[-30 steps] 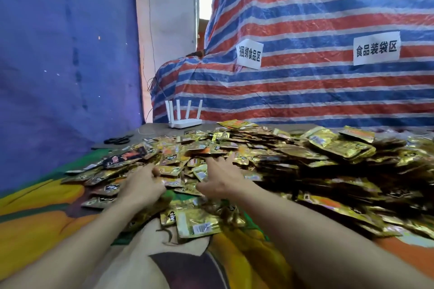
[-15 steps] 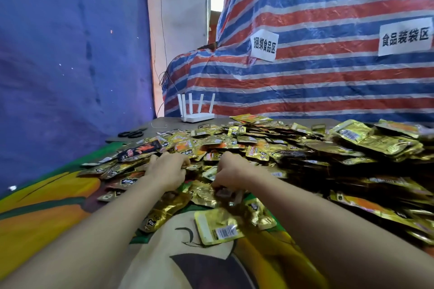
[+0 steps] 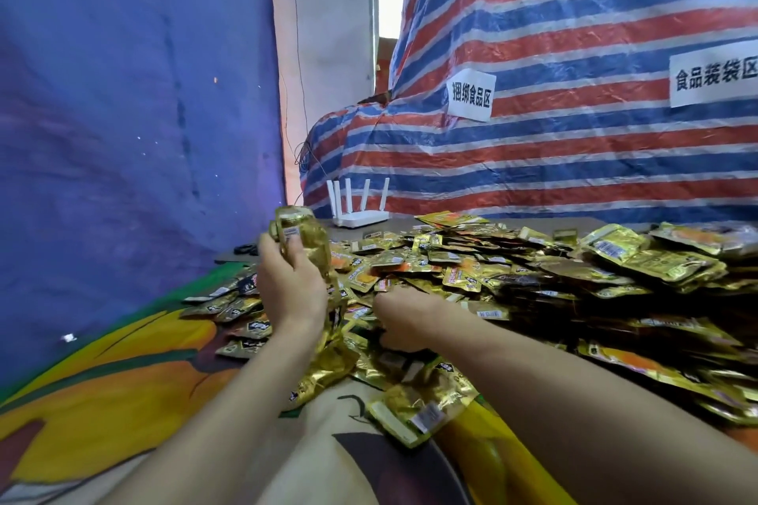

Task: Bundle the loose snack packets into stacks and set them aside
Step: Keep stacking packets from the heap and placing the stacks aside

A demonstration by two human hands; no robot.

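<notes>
Gold crinkly foil packets (image 3: 301,236) grasped in left grip (image 3: 293,287), above the heap (image 3: 533,279). Right grip (image 3: 404,318) at heap edge, fingers hidden: cannot tell.

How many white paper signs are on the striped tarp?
2. The left sign hangs above the router; the right sign is at the picture's right edge, cut off. More may be out of view.

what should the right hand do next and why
Probably bring the right hand up with a few packets and add them to the bunch that the left hand holds raised. The bunch looks thin, and the right hand is down in the pile.
</notes>
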